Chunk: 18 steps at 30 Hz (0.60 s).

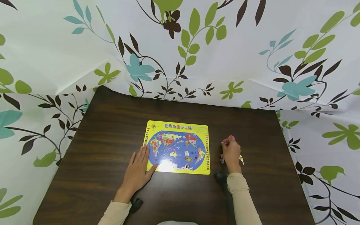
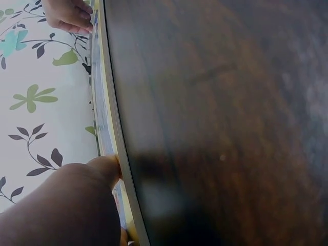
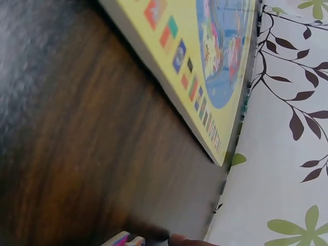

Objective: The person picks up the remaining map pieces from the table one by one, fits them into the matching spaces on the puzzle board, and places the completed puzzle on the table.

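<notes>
A yellow-bordered world map board [image 1: 180, 168] with a blue oval map and small flags down its sides lies on the dark wooden table. My left hand [image 1: 137, 170] rests at its left edge, fingers extended and the fingertips and thumb over the border. In the left wrist view, the thumb [image 2: 105, 169] touches the board's edge. Right of the board, my right hand [image 1: 232, 153] is low over small colourful pieces, fingers bent. A red-pink piece [image 1: 231, 137] shows just beyond its knuckles, and a small piece [image 1: 222, 158] lies by its left side. I cannot tell whether the fingertips pinch a piece.
A pale yellowish piece [image 1: 242, 160] lies right of the right wrist. Black devices sit at the left wrist [image 1: 136, 205] and the right wrist [image 1: 220, 177]. A white sheet [image 1: 180, 81] printed with leaves and flowers surrounds the table's back and sides.
</notes>
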Each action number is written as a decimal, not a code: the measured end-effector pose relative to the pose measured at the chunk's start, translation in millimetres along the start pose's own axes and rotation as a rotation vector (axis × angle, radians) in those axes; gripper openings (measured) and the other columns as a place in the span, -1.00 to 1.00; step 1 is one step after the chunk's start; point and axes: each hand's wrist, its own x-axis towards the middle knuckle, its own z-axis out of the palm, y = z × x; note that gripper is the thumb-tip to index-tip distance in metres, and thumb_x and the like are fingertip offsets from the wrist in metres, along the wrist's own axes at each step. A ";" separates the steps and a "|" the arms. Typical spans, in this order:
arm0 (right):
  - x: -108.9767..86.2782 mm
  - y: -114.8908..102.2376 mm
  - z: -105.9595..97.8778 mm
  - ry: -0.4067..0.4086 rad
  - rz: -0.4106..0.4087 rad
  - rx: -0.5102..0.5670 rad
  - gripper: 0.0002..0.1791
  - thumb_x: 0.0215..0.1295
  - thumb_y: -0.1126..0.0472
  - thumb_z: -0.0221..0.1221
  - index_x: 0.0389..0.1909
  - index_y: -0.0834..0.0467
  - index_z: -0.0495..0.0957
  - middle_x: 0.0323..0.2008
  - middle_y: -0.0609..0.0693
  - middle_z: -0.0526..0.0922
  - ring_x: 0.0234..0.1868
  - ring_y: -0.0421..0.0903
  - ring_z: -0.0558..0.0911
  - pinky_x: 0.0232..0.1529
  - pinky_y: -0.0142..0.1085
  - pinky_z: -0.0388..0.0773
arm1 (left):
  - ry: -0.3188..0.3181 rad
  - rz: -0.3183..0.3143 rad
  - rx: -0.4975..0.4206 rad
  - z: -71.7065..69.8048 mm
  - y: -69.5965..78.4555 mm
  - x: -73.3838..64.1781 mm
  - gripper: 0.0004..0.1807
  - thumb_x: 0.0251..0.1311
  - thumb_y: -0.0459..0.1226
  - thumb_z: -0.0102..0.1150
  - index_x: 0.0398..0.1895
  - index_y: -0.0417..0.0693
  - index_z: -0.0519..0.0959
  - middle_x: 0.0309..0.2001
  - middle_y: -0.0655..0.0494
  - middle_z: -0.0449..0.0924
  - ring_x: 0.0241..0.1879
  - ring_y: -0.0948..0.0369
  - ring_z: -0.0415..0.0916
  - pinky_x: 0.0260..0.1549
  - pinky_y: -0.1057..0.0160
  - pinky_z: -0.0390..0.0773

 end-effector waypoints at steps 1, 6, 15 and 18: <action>-0.2 -0.3 1.1 -0.001 0.001 0.004 -0.89 0.44 0.33 0.25 -0.23 0.33 0.66 -0.36 0.22 0.72 -0.69 -0.07 0.63 -0.37 -0.09 0.67 | -0.002 0.000 0.000 0.0 -0.2 -0.2 -0.03 0.44 0.14 0.09 0.65 -0.25 -0.01 0.65 -0.14 -0.09 0.64 -0.06 -0.15 0.57 -0.18 -0.20; 0.4 -11.3 4.8 0.017 -0.026 0.007 -0.88 0.44 0.34 0.25 -0.24 0.34 0.67 -0.36 0.23 0.71 -0.48 0.02 0.66 -0.30 -0.07 0.59 | -0.006 0.002 0.009 0.4 -2.5 -0.3 -0.02 0.44 0.16 0.09 0.65 -0.25 -0.02 0.65 -0.13 -0.10 0.64 -0.04 -0.16 0.57 -0.17 -0.21; 4.3 -58.7 20.2 -0.090 -0.105 0.116 -0.84 0.52 0.33 0.17 -0.09 0.37 0.63 -0.13 0.25 0.58 -0.11 0.15 0.61 -0.07 -0.01 0.61 | 0.056 0.023 -0.027 3.1 -4.1 -0.7 -0.06 0.45 0.15 0.09 0.64 -0.25 0.05 0.64 -0.15 -0.02 0.63 -0.07 -0.10 0.58 -0.12 -0.24; 3.1 -70.9 31.8 -0.168 -0.143 0.135 -0.85 0.50 0.33 0.20 -0.10 0.35 0.66 -0.14 0.22 0.63 -0.12 0.12 0.65 -0.08 -0.01 0.65 | 0.054 0.026 -0.032 3.0 -3.1 -1.2 -0.06 0.45 0.14 0.09 0.64 -0.25 0.06 0.64 -0.15 -0.02 0.63 -0.07 -0.10 0.58 -0.11 -0.24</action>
